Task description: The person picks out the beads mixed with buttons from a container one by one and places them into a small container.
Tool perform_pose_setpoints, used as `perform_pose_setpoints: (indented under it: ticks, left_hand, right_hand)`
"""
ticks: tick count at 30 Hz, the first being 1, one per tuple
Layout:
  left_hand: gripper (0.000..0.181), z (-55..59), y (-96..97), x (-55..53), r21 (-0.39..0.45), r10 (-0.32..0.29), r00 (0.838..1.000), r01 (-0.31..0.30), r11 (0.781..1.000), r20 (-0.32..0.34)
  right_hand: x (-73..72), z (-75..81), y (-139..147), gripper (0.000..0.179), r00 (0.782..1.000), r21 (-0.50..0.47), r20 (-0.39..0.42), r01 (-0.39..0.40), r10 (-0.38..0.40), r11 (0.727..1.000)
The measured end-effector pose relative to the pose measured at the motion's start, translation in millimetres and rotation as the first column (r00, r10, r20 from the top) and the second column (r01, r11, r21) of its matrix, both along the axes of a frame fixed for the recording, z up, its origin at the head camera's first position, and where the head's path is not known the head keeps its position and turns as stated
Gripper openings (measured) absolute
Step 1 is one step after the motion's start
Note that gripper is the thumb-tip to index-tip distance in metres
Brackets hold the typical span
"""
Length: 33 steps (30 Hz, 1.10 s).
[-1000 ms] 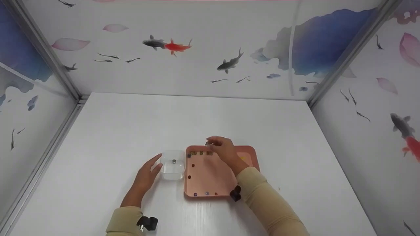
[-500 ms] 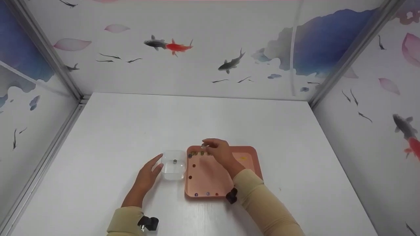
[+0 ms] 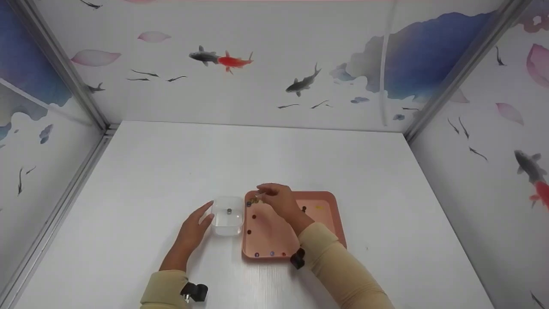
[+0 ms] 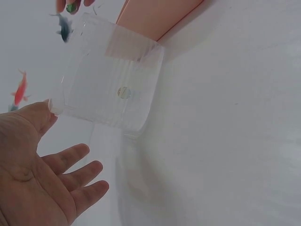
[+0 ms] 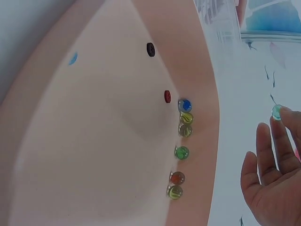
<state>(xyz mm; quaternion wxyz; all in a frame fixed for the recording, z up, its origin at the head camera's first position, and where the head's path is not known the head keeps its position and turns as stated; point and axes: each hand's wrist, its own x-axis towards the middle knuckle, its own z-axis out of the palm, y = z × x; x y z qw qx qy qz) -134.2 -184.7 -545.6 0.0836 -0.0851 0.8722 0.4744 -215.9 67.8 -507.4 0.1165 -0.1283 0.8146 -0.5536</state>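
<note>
My right hand [image 3: 279,201] pinches a greenish glass marble [image 5: 276,112] between thumb and fingertips, held above the far left part of the pink tray [image 3: 279,231]. In the left wrist view the marble [image 4: 71,7] shows green beyond the box. My left hand [image 3: 193,229] touches the left side of a clear plastic box [image 3: 227,229], its fingers spread and one fingertip at the rim. A small round thing [image 4: 123,92] lies inside the box. Several marbles, including a green one [image 5: 182,152] and a blue one [image 5: 185,105], line the tray's far wall.
The box stands close against the tray's left side. A black button [image 5: 150,49] and a red button [image 5: 167,96] lie near the tray wall. More small pieces, such as a bluish one [image 3: 272,253], lie along the near edge. Patterned walls [image 3: 257,94] enclose the white table [image 3: 171,163].
My right hand, with the marble, has moved left over the tray toward the box, uncovering dark pieces on the tray's right side. My left hand stays at the box.
</note>
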Motion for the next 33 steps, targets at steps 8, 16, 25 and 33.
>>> perform_pose_setpoints:
  ticks: [8,16,25,33]
  left_hand:
    - [0.049,1.0,0.4,0.4,-0.012,0.004,1.000,-0.004,1.000,0.011]
    - [0.049,1.6,0.9,0.8,0.000,0.009,1.000,-0.009,1.000,0.005]
    - [0.049,2.7,1.3,0.8,-0.005,-0.002,1.000,0.002,1.000,-0.010]
    - [0.049,6.5,1.8,3.9,-0.013,-0.022,0.999,0.022,1.000,-0.040]
  right_hand:
    - [4.2,1.2,-7,0.029,1.000,-0.006,0.001,-0.002,0.002,1.000]
    - [7.0,2.2,-17,0.029,0.999,0.003,0.039,0.008,-0.008,1.000]
    - [9.2,1.8,-27,0.027,0.999,0.018,0.035,-0.025,0.024,1.000]
    - [12.0,1.1,-36,0.026,0.999,0.034,0.010,-0.050,0.050,0.998]
